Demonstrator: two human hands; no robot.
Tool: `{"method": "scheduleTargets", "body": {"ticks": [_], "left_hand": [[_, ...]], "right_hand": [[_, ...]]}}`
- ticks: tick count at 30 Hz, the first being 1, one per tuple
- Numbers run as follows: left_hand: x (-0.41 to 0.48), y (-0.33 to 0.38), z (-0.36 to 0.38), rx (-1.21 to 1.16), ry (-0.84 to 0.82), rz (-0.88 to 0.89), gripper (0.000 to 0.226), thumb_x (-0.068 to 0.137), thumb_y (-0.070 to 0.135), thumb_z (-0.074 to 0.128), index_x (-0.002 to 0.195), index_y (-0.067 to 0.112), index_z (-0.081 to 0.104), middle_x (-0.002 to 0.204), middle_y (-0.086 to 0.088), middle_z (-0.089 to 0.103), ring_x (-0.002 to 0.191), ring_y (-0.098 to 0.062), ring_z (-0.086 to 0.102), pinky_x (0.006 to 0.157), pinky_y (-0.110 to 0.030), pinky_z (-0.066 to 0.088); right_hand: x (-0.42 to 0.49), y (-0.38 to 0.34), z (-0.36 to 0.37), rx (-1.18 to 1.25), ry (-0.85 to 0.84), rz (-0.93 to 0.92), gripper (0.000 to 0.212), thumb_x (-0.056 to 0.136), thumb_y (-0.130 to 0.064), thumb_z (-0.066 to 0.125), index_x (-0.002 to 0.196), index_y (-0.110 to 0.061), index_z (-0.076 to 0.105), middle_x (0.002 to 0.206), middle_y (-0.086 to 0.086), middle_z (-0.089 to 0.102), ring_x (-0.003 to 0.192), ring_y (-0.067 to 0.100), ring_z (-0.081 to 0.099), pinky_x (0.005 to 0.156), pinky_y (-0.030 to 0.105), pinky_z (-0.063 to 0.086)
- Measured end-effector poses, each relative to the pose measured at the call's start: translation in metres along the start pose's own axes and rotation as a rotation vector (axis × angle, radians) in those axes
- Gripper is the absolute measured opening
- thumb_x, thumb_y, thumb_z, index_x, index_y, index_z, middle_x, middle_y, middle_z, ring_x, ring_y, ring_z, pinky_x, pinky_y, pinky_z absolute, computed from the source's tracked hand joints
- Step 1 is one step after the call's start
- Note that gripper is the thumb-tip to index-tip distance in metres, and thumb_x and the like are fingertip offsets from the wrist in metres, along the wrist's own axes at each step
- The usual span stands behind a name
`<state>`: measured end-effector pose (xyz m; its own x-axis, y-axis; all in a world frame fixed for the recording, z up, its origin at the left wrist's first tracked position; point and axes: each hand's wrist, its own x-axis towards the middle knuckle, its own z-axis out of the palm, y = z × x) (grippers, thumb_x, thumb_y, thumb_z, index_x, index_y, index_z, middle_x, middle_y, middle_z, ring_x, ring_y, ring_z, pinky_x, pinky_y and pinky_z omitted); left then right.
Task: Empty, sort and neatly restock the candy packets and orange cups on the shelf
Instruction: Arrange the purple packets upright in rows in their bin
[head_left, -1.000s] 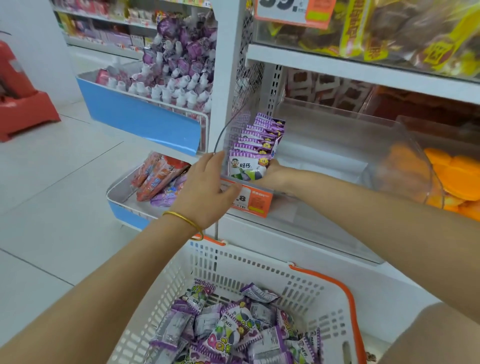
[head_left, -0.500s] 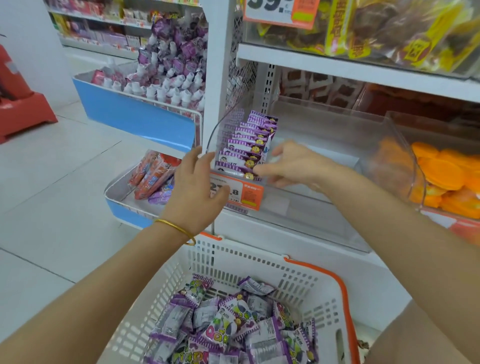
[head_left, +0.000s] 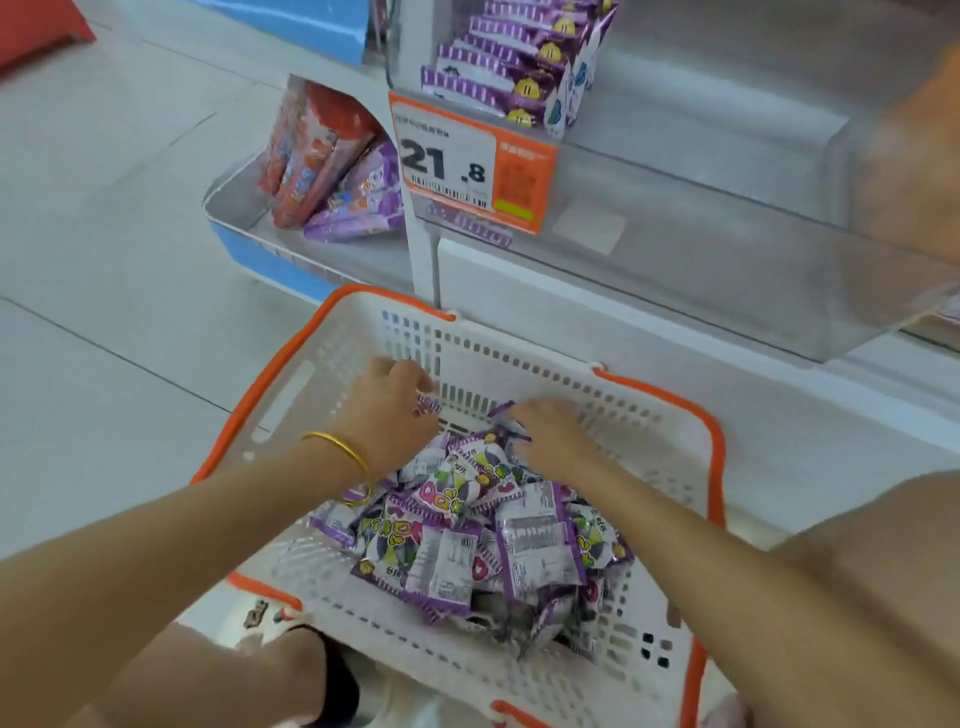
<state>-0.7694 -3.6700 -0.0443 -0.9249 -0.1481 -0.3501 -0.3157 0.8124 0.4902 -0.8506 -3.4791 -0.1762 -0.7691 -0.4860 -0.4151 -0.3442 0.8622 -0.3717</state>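
Observation:
A white basket with an orange rim (head_left: 716, 467) stands on the floor below the shelf and holds a loose pile of purple candy packets (head_left: 467, 525). My left hand (head_left: 387, 415), with a gold bangle on the wrist, is at the basket's far side, fingers curled round one purple packet (head_left: 427, 404). My right hand (head_left: 553, 434) lies on the top of the pile with its fingers stretched out. A neat upright row of purple packets (head_left: 519, 67) stands in the left end of the clear shelf bin (head_left: 727, 260). The orange cups (head_left: 924, 130) are a blur at the right edge.
An orange price tag reading 21.8 (head_left: 467, 166) hangs on the bin's front. A low tray (head_left: 234, 208) to the left holds red and purple snack packs (head_left: 322, 166). Tiled floor spreads to the left. My shoe (head_left: 270, 618) sits by the basket's near corner.
Both hands have left the row of packets in the shelf bin and dropped down into the basket. The view has tilted down with them.

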Motion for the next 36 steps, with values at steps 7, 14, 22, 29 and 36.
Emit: {"method": "scheduleTargets", "body": {"ticks": [7,14,22,29,36], "left_hand": [[0.049,-0.052,0.088,0.069,-0.349,-0.148,0.053,0.093,0.021,0.053,0.141,0.009,0.034,0.141,-0.01,0.042,0.116,-0.025,0.052,0.092,-0.029,0.044],[0.079,-0.058,0.149,0.104,-0.467,-0.233,0.068,0.085,0.035,0.066,0.137,0.007,0.032,0.13,-0.013,0.049,0.108,-0.03,0.055,0.091,-0.039,0.049],[0.094,-0.055,0.164,-0.349,-0.296,-0.468,0.075,0.082,0.022,0.071,0.138,0.001,0.027,0.093,-0.009,0.049,0.085,-0.024,0.049,0.073,-0.034,0.042],[0.093,-0.048,0.172,-0.497,-0.241,-0.441,0.062,0.085,0.021,0.068,0.137,0.007,0.036,0.116,-0.013,0.053,0.084,-0.022,0.053,0.074,-0.028,0.045],[0.085,-0.028,0.151,-0.522,-0.192,-0.321,0.022,0.094,0.01,0.054,0.111,0.002,0.044,0.062,-0.001,0.05,0.032,0.001,0.041,0.035,-0.009,0.031]], "right_hand": [[0.006,0.032,0.052,-0.178,0.127,0.022,0.042,0.093,-0.011,0.049,0.134,-0.021,0.051,0.133,-0.001,0.05,0.121,0.027,0.038,0.095,0.04,0.042],[-0.019,0.028,0.037,0.001,0.353,0.027,0.018,0.087,0.002,0.054,0.103,-0.006,0.058,0.105,0.007,0.057,0.086,0.02,0.053,0.071,0.034,0.048],[-0.029,0.028,0.058,0.345,0.078,0.088,0.055,0.094,-0.023,0.054,0.141,-0.016,0.027,0.129,-0.001,0.044,0.091,0.018,0.055,0.082,0.029,0.045],[-0.013,0.047,0.072,0.438,-0.025,0.386,0.062,0.095,-0.034,0.055,0.145,-0.006,0.03,0.146,0.012,0.038,0.132,0.028,0.04,0.104,0.038,0.037],[-0.018,0.059,0.051,0.852,-0.048,0.481,0.048,0.081,-0.031,0.074,0.118,-0.006,0.058,0.113,0.003,0.063,0.101,0.024,0.06,0.083,0.034,0.046]]}}
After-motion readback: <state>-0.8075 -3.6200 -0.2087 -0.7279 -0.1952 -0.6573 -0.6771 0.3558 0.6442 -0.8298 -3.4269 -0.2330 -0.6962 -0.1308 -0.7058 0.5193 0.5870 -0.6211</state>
